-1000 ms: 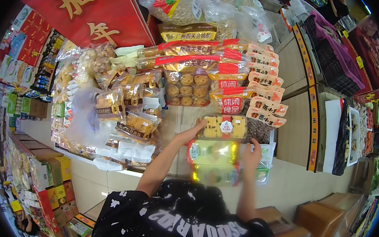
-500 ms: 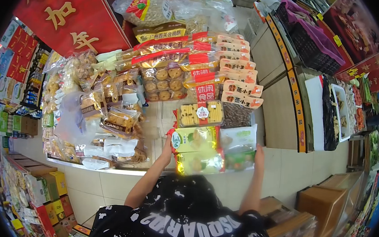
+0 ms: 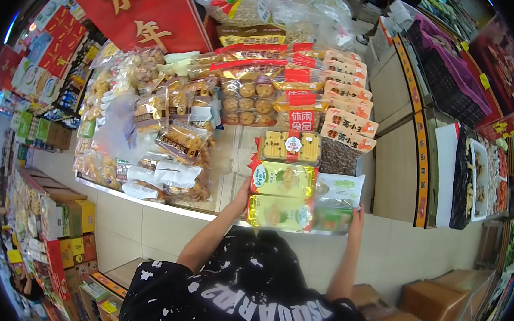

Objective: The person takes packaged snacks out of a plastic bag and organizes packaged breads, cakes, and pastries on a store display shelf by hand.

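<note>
Two yellow-green snack packs, an upper one [image 3: 284,181] and a lower one [image 3: 280,213], lie one in front of the other at the display table's front edge. Against their left side rests my left hand [image 3: 243,198], closed at the edge, with its fingertips partly hidden. To their right lie a white pack [image 3: 339,190] and a green pack [image 3: 332,221]. My right hand [image 3: 357,220] presses along the right edge of these two, fingers pointing forward. A clear tray of biscuits [image 3: 290,146] sits just behind the yellow-green packs.
Peach-topped bags [image 3: 349,121] stand in a row behind. Bagged round cookies [image 3: 247,102] and bread packs [image 3: 181,139] fill the middle and left. A red sign [image 3: 142,9] rises at back left. A wooden counter [image 3: 395,171] stands to the right, with a dark crate [image 3: 451,73] beyond.
The view has shifted, so the table appears farther right and slightly higher. Both hands stay at the sides of the packs, and the front packs look less blurred.
</note>
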Demonstrator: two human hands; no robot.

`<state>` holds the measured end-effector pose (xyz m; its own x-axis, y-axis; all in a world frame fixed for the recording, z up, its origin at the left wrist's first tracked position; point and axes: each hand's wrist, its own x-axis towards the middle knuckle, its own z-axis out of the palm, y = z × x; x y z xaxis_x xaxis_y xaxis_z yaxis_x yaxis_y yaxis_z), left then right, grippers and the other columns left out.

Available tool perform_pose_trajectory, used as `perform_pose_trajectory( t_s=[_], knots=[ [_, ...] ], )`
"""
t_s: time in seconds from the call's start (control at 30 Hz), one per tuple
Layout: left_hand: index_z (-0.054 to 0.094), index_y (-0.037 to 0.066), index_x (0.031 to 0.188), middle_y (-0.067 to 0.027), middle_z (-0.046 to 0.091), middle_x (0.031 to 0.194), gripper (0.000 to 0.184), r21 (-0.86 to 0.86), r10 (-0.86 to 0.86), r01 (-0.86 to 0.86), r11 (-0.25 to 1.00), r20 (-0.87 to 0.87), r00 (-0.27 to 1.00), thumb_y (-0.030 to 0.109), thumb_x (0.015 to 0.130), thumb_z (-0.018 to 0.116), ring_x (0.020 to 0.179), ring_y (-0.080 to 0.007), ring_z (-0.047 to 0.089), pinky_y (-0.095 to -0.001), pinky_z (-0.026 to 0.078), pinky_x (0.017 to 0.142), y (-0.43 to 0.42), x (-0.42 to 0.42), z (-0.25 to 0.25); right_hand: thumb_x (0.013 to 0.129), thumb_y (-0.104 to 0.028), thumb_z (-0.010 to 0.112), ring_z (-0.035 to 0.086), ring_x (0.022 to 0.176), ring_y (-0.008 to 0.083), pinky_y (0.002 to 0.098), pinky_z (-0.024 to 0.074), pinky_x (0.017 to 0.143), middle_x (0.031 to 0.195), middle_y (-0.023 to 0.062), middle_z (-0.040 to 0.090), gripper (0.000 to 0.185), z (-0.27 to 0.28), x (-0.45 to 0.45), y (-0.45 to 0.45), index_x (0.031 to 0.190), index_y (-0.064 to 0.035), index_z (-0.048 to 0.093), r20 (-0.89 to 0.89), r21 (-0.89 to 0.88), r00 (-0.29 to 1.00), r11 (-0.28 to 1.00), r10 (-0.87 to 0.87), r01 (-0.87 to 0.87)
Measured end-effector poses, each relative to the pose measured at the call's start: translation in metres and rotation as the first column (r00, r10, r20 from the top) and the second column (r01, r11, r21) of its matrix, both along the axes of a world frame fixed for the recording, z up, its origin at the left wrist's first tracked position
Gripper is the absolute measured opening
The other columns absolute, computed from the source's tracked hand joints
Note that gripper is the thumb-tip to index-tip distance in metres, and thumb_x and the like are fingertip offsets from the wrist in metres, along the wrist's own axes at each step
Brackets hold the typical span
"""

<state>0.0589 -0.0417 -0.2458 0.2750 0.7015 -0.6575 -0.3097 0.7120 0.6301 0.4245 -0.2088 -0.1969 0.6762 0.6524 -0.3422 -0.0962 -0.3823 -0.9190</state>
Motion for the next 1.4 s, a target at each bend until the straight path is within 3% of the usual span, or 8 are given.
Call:
perform_pose_trajectory(
  t_s=[0.3, 0.4, 0.5, 0.57, 0.7, 0.9, 1.13, 1.4],
  knots=[
    [0.048, 0.009, 0.131, -0.0116, 0.059, 0.121, 0.057, 0.026, -0.127, 0.124, 0.992, 0.147, 0.981, 0.052, 0.095, 0.038, 0.102, -0.0241, 0.062, -0.0357, 0.05, 0.089, -0.006, 0.017, 0.08, 0.092, -0.025, 0.051, 0.052, 0.112, 0.0205, 0.0317, 0.0403, 0.096, 0.122, 0.0125, 0.056, 0.048, -0.069, 0.034, -0.019, 0.129, 0.0044, 0.049, -0.074, 0.139, 0.997, 0.99, -0.028, 0.038],
    [0.047, 0.01, 0.134, -0.0133, 0.058, 0.125, 0.058, 0.237, -0.17, 0.166, 0.957, -0.004, 0.985, 0.052, 0.094, 0.04, 0.105, -0.0268, 0.061, -0.0356, 0.05, 0.089, 0.0, 0.0, 0.039, 0.09, -0.027, 0.052, 0.054, 0.112, 0.0247, 0.0345, 0.041, 0.097, 0.122, 0.0177, 0.057, 0.051, -0.061, 0.048, -0.009, 0.127, 0.0075, 0.049, 0.419, -0.126, 0.908, 0.99, -0.002, 0.061],
    [0.059, 0.001, 0.119, -0.0199, 0.062, 0.114, 0.039, 0.157, -0.295, 0.712, 0.685, -0.833, 0.468, 0.027, 0.09, 0.056, 0.096, -0.0328, 0.063, -0.0349, 0.049, 0.086, 0.015, -0.025, 0.079, 0.092, -0.022, 0.049, 0.052, 0.116, 0.0292, 0.0373, 0.0389, 0.1, 0.124, 0.0208, 0.056, 0.041, -0.013, 0.008, 0.031, 0.123, 0.0058, 0.052, 0.478, -0.035, 0.866, 0.982, -0.146, 0.184],
    [0.062, 0.0, 0.113, -0.014, 0.066, 0.105, 0.031, 0.576, 0.231, 0.197, 0.793, -0.584, 0.778, 0.019, 0.091, 0.056, 0.089, -0.0258, 0.064, -0.0334, 0.049, 0.083, -0.005, -0.057, 0.023, 0.091, -0.016, 0.051, 0.053, 0.115, 0.0283, 0.0364, 0.0389, 0.101, 0.123, 0.0192, 0.057, 0.038, 0.034, -0.037, 0.06, 0.122, 0.0058, 0.053, 0.44, 0.127, 0.889, 0.989, -0.129, 0.08],
    [0.057, 0.0, 0.12, -0.0079, 0.065, 0.107, 0.035, 0.502, 0.131, 0.051, 0.863, -0.32, 0.938, 0.021, 0.093, 0.053, 0.098, -0.0162, 0.06, -0.0298, 0.046, 0.088, 0.006, -0.14, 0.15, 0.09, -0.009, 0.051, 0.057, 0.108, 0.0244, 0.0352, 0.0427, 0.096, 0.116, 0.0153, 0.061, 0.031, 0.089, -0.154, 0.127, 0.118, 0.0035, 0.057, 0.361, 0.249, 0.923, 0.94, 0.132, -0.232],
    [0.059, 0.0, 0.118, -0.0161, 0.062, 0.112, 0.033, 0.814, 0.736, -0.189, 0.55, -0.365, 0.57, 0.018, 0.09, 0.055, 0.1, -0.0222, 0.059, -0.0327, 0.045, 0.09, 0.096, -0.24, 0.197, 0.089, -0.019, 0.058, 0.057, 0.099, 0.0197, 0.0311, 0.0454, 0.086, 0.108, 0.0094, 0.061, 0.036, 0.048, -0.36, 0.225, 0.119, 0.001, 0.053, -0.166, 0.271, 0.801, 0.807, 0.576, -0.524],
    [0.055, 0.0, 0.122, -0.0184, 0.056, 0.116, 0.05, 0.566, 0.511, 0.567, 0.599, -0.815, 0.273, 0.026, 0.08, 0.059, 0.11, -0.0377, 0.048, -0.0478, 0.039, 0.095, 0.117, -0.264, 0.158, 0.088, -0.025, 0.061, 0.055, 0.089, 0.0156, 0.0295, 0.0451, 0.078, 0.105, 0.0094, 0.06, 0.038, 0.065, -0.455, 0.271, 0.116, -0.0014, 0.054, -0.254, 0.049, 0.845, 0.879, 0.47, -0.474],
    [0.046, -0.004, 0.127, -0.0281, 0.049, 0.126, 0.057, 0.668, 0.111, 0.623, 0.407, -0.713, 0.692, 0.021, 0.081, 0.064, 0.119, -0.0423, 0.045, -0.0456, 0.035, 0.102, 0.092, -0.223, 0.162, 0.082, -0.019, 0.067, 0.053, 0.095, 0.0172, 0.0316, 0.0437, 0.083, 0.106, 0.01, 0.059, 0.045, 0.086, -0.383, 0.239, 0.12, -0.0005, 0.052, 0.166, 0.019, 0.935, 0.947, 0.313, -0.321]
  ],
)
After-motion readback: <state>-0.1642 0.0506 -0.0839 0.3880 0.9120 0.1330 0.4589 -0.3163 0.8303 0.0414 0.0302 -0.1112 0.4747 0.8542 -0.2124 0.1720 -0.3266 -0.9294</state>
